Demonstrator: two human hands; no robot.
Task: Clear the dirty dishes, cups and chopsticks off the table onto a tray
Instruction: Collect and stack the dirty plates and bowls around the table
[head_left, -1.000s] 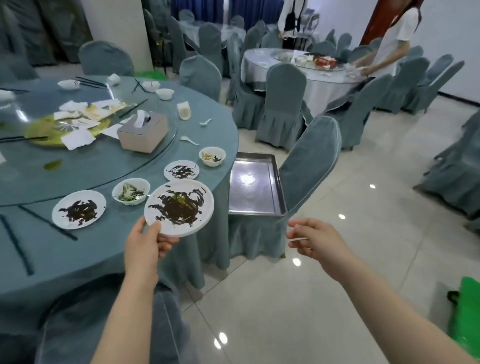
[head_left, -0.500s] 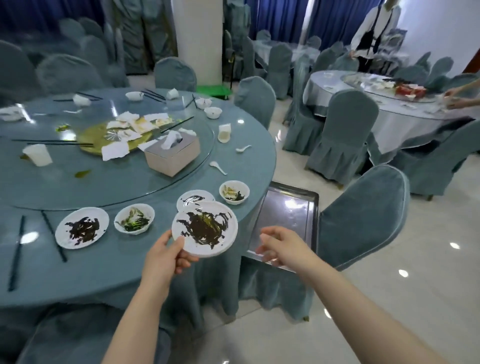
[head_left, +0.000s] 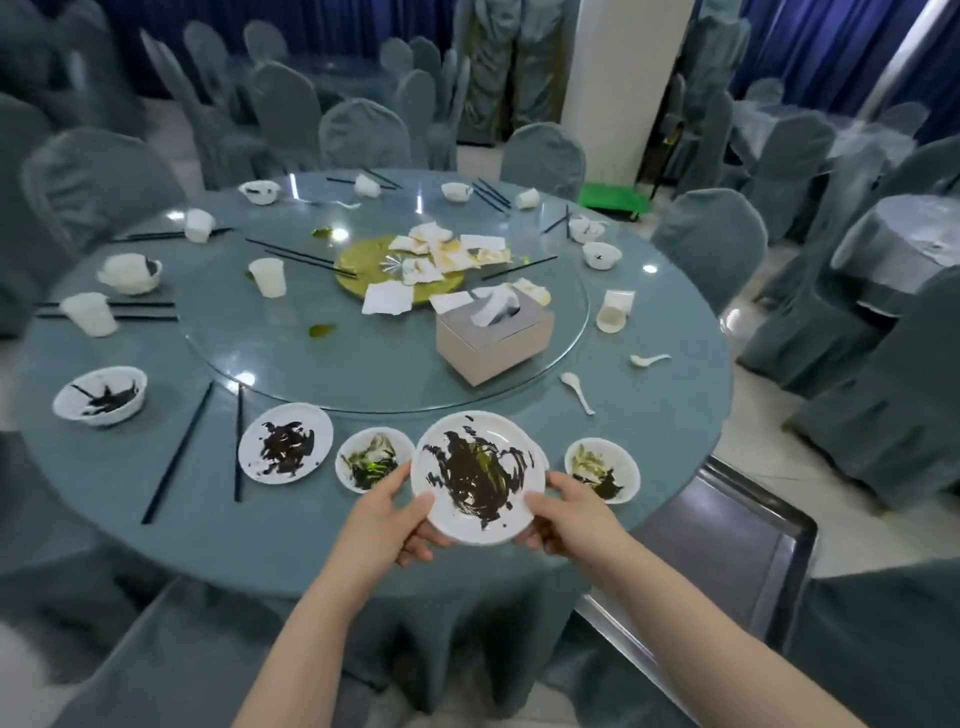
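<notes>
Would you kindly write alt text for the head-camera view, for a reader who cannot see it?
Both hands, left hand and right hand, hold a sauce-smeared white plate above the near edge of a round blue-clothed table. Dirty plates, bowls, cups, chopsticks, spoons, napkins and a tissue box cover the table; an empty metal tray waits at the right.

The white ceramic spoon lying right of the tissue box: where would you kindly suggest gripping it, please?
Pinch the white ceramic spoon by its slim handle, coming from above on the table-edge side. It lies flat, handle toward the person, bowl toward the beige cardboard tissue box, with clear cloth around it.
</notes>
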